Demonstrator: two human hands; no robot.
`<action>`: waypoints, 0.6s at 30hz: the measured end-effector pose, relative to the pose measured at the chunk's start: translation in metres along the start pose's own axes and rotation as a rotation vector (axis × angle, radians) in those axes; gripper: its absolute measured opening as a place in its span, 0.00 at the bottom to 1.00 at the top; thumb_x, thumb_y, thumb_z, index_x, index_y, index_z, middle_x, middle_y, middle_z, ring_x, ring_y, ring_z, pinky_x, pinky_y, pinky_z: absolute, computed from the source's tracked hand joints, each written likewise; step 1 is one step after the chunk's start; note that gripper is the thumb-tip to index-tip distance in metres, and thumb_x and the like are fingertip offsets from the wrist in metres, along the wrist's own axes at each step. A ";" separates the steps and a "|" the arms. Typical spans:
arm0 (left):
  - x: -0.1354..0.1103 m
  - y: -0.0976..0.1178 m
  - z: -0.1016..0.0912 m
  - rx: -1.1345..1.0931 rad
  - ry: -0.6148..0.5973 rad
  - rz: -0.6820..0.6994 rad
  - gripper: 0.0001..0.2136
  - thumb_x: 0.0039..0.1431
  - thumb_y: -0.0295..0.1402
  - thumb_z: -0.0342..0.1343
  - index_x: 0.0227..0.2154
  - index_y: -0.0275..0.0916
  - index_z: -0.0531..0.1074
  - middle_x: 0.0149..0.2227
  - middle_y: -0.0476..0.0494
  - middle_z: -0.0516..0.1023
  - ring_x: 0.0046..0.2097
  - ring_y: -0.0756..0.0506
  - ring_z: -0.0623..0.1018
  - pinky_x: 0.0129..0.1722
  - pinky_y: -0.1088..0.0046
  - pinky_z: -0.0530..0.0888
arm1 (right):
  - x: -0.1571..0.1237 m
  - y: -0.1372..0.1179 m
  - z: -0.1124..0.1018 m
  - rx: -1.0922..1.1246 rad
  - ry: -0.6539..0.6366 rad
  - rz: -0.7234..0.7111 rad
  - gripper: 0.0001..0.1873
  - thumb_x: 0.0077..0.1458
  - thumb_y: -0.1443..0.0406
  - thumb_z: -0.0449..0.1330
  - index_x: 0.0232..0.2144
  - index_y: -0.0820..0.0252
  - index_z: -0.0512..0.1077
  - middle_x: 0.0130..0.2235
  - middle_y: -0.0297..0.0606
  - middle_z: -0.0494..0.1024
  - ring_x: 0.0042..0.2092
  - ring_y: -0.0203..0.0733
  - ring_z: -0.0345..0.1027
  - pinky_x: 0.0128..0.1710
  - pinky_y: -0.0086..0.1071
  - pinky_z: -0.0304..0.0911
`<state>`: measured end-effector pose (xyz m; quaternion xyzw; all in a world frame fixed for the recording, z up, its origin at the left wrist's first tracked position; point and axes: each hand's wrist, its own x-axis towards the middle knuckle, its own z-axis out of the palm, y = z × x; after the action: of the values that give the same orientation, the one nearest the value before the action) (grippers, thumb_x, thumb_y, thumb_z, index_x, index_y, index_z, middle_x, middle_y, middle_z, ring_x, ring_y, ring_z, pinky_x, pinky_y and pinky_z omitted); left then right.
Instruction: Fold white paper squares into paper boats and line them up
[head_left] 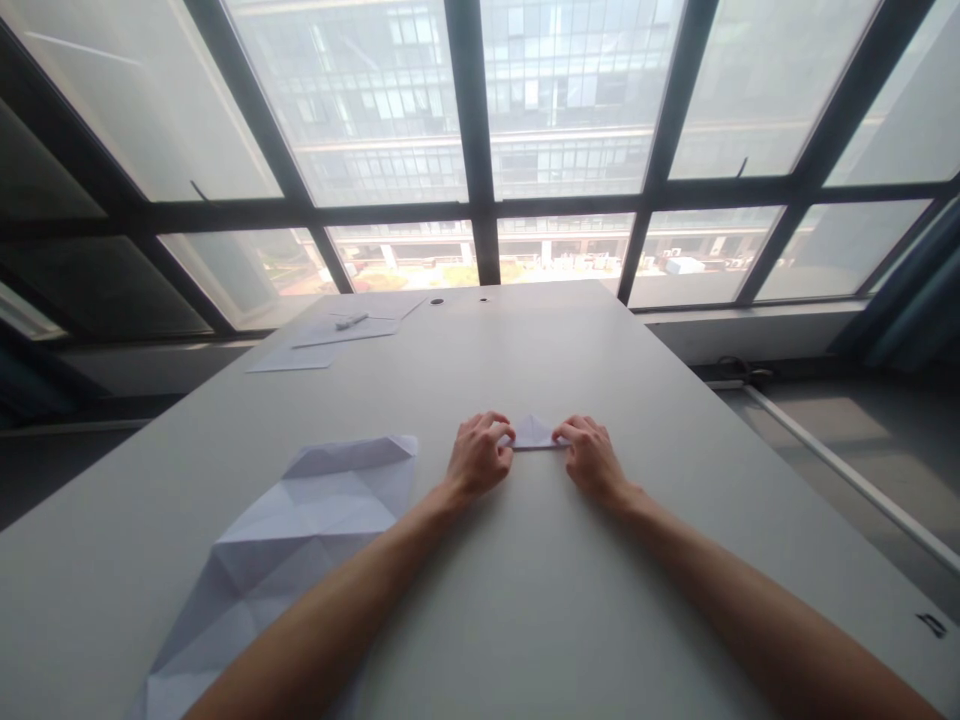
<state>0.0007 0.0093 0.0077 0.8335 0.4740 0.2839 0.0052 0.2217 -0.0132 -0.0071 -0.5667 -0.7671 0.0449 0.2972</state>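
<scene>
A small folded piece of white paper (533, 433) lies on the white table, its top rising to a low point between my hands. My left hand (482, 452) pinches its left end, fingers curled. On the opposite end, my right hand (590, 454) has its thumb and fingers closed on the paper. The fingertips cover both ends of the folded paper. To the left lies a larger sheet of creased white paper (307, 540), partly opened out, and my left forearm hides some of it.
The long white table (675, 520) reaches toward tall windows with dark frames (484, 150). Flat paper sheets (300, 355) lie at its far left, with a small pale object (351, 321) on them. A black mark (932, 625) is near the right edge.
</scene>
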 end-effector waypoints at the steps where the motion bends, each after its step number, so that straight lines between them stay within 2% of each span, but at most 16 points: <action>1: 0.000 0.001 0.000 -0.005 -0.002 0.015 0.14 0.53 0.21 0.55 0.40 0.42 0.77 0.50 0.43 0.77 0.53 0.40 0.74 0.57 0.56 0.68 | 0.000 -0.001 0.000 -0.011 -0.007 0.000 0.18 0.54 0.78 0.51 0.36 0.57 0.77 0.41 0.39 0.77 0.46 0.44 0.66 0.47 0.35 0.55; 4: 0.001 0.001 0.004 -0.059 -0.062 0.141 0.20 0.60 0.23 0.51 0.54 0.41 0.71 0.60 0.42 0.71 0.64 0.41 0.66 0.64 0.56 0.60 | -0.001 -0.004 -0.003 -0.057 -0.017 -0.018 0.14 0.56 0.75 0.53 0.36 0.57 0.77 0.41 0.39 0.77 0.46 0.44 0.66 0.48 0.35 0.54; 7: 0.001 0.001 0.009 -0.110 -0.227 0.253 0.19 0.65 0.28 0.49 0.59 0.41 0.68 0.64 0.42 0.65 0.67 0.41 0.61 0.65 0.56 0.60 | -0.002 -0.009 -0.006 -0.111 -0.023 -0.029 0.11 0.58 0.72 0.54 0.35 0.58 0.77 0.40 0.40 0.78 0.45 0.44 0.67 0.50 0.37 0.53; 10: 0.001 0.000 0.010 -0.145 -0.267 0.248 0.17 0.66 0.31 0.50 0.57 0.43 0.70 0.61 0.42 0.69 0.63 0.41 0.67 0.63 0.59 0.63 | -0.003 -0.014 -0.007 -0.151 -0.020 -0.035 0.10 0.61 0.69 0.54 0.33 0.58 0.76 0.40 0.41 0.78 0.45 0.44 0.68 0.53 0.39 0.51; 13: 0.000 0.001 0.008 -0.161 -0.188 0.216 0.13 0.66 0.32 0.52 0.50 0.45 0.75 0.53 0.43 0.77 0.56 0.42 0.74 0.58 0.61 0.69 | -0.004 -0.017 -0.005 -0.140 -0.023 -0.044 0.12 0.63 0.67 0.52 0.32 0.58 0.75 0.41 0.41 0.79 0.45 0.43 0.69 0.56 0.41 0.50; 16: 0.000 0.002 0.005 -0.155 -0.140 0.203 0.09 0.64 0.32 0.55 0.43 0.46 0.79 0.44 0.43 0.79 0.49 0.42 0.77 0.54 0.60 0.71 | -0.004 -0.016 -0.002 -0.098 -0.041 -0.053 0.12 0.64 0.67 0.51 0.35 0.57 0.75 0.46 0.41 0.79 0.52 0.45 0.68 0.60 0.45 0.47; 18: -0.001 0.002 0.006 -0.173 -0.146 0.218 0.09 0.62 0.31 0.56 0.43 0.45 0.78 0.46 0.42 0.78 0.51 0.41 0.76 0.55 0.60 0.71 | -0.004 -0.014 0.000 -0.075 -0.066 -0.064 0.12 0.65 0.66 0.50 0.40 0.57 0.75 0.51 0.42 0.77 0.58 0.46 0.64 0.63 0.48 0.44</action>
<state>0.0045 0.0095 0.0030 0.8949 0.3528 0.2613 0.0803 0.2106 -0.0221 -0.0029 -0.5509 -0.7953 0.0252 0.2516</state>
